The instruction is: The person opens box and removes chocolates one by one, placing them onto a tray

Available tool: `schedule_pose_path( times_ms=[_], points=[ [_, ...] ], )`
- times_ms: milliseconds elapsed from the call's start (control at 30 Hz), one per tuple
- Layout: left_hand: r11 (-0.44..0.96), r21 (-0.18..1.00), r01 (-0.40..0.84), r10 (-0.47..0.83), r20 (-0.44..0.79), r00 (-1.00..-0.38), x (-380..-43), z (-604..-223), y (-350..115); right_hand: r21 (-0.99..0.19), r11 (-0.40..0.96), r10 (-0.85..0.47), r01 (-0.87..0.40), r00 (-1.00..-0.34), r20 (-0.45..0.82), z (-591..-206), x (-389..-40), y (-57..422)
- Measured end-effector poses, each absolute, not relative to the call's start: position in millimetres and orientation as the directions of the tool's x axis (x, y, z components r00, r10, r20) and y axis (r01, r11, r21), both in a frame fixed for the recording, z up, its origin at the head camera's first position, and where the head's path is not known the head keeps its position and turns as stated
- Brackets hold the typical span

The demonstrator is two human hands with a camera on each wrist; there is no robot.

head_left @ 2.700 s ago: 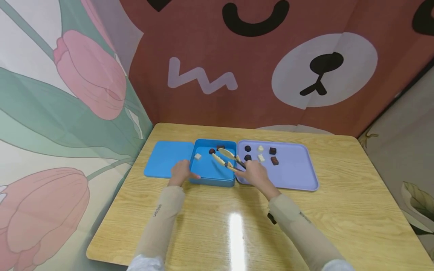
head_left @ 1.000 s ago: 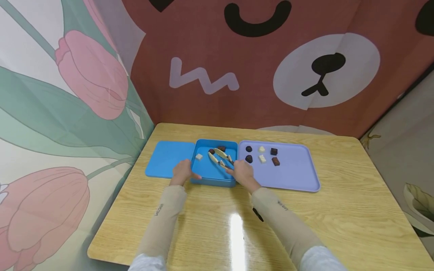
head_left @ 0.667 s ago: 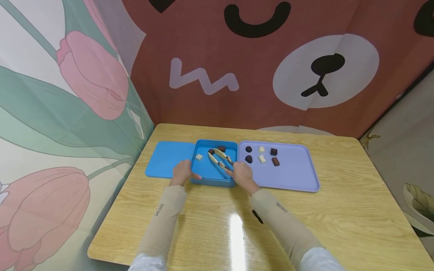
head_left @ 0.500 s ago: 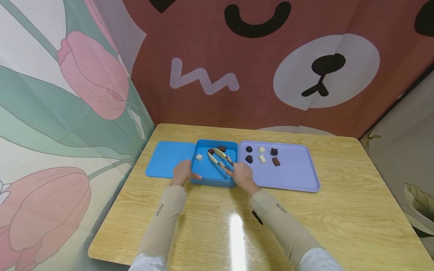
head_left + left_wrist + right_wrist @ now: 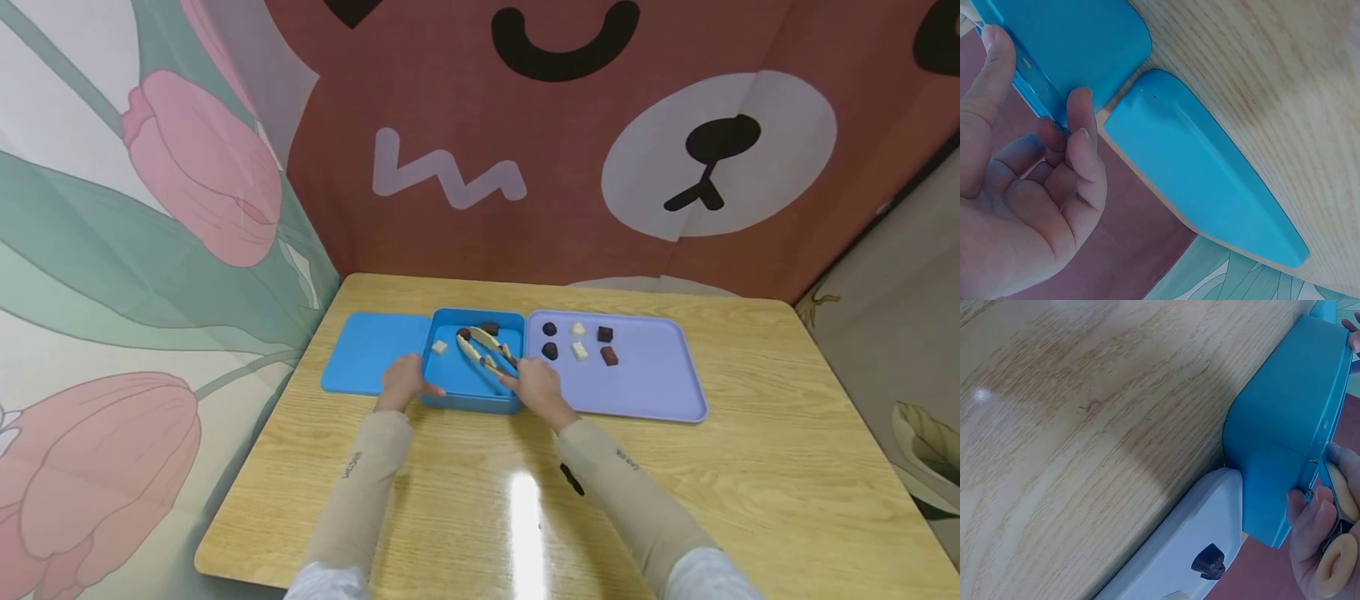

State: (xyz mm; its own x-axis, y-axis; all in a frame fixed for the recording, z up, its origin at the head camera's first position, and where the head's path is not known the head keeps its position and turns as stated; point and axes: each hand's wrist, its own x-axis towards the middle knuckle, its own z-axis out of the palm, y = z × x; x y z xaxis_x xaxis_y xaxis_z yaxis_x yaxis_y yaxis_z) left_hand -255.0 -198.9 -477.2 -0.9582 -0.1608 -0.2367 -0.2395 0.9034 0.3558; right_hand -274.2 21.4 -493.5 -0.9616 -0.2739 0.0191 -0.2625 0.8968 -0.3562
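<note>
My left hand (image 5: 402, 382) holds the front left corner of a blue box (image 5: 472, 403), thumb against its wall and fingers at its rim. In my right hand (image 5: 537, 385) are tongs (image 5: 471, 353) with cream tips, reaching over the right wall into the box. The tips are at a round brown chocolate (image 5: 464, 333); whether they squeeze it is too small to tell. A white square chocolate (image 5: 439, 347) and a brown chocolate (image 5: 490, 328) also lie in the box. The right wrist view shows the tongs' cream handle ring (image 5: 1337, 565) by my fingers.
A lilac tray (image 5: 652, 392) touches the box's right side and bears several dark, white and brown chocolates, such as a dark one (image 5: 550, 351). The blue lid (image 5: 360, 358) lies flat left of the box. A patterned curtain stands behind the wooden table (image 5: 765, 433).
Over the earlier frames my right hand has moved left, bringing the tongs' tips to the round brown chocolate. That chocolate has shifted slightly left. My left hand has stayed at the box corner.
</note>
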Motion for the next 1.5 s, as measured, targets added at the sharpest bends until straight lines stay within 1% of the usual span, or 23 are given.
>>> schedule_pose_path(
  times_ms=[400, 633, 800, 967, 1167, 1367, 1500],
  points=[
    [0.896, 0.372, -0.241, -0.162, -0.232, -0.959, -254, -478, -200, -0.384, 0.89, -0.265, -0.245, -0.964, 0.0, -489, -269, 30],
    [0.898, 0.374, -0.232, -0.155, -0.226, -0.962, -254, -479, -202, -0.401, 0.865, -0.3, -0.302, -0.951, 0.07, -483, -262, 40],
    [0.899, 0.37, -0.234, -0.158, -0.224, -0.962, -254, -480, -201, -0.406, 0.852, -0.323, -0.331, -0.942, 0.09, -480, -256, 48],
    [0.899, 0.371, -0.231, -0.155, -0.224, -0.962, -255, -481, -201, -0.441, 0.83, -0.33, -0.343, -0.938, 0.109, -476, -250, 56],
    [0.897, 0.375, -0.235, -0.158, -0.226, -0.961, -256, -482, -202, -0.446, 0.822, -0.327, -0.354, -0.935, 0.14, -472, -247, 64],
    [0.897, 0.374, -0.236, -0.159, -0.224, -0.961, -257, -482, -202, -0.444, 0.825, -0.324, -0.348, -0.937, 0.133, -469, -242, 74],
    [0.893, 0.385, -0.232, -0.153, -0.225, -0.962, -257, -481, -201, -0.452, 0.812, -0.32, -0.368, -0.93, 0.182, -471, -238, 82]
  ],
)
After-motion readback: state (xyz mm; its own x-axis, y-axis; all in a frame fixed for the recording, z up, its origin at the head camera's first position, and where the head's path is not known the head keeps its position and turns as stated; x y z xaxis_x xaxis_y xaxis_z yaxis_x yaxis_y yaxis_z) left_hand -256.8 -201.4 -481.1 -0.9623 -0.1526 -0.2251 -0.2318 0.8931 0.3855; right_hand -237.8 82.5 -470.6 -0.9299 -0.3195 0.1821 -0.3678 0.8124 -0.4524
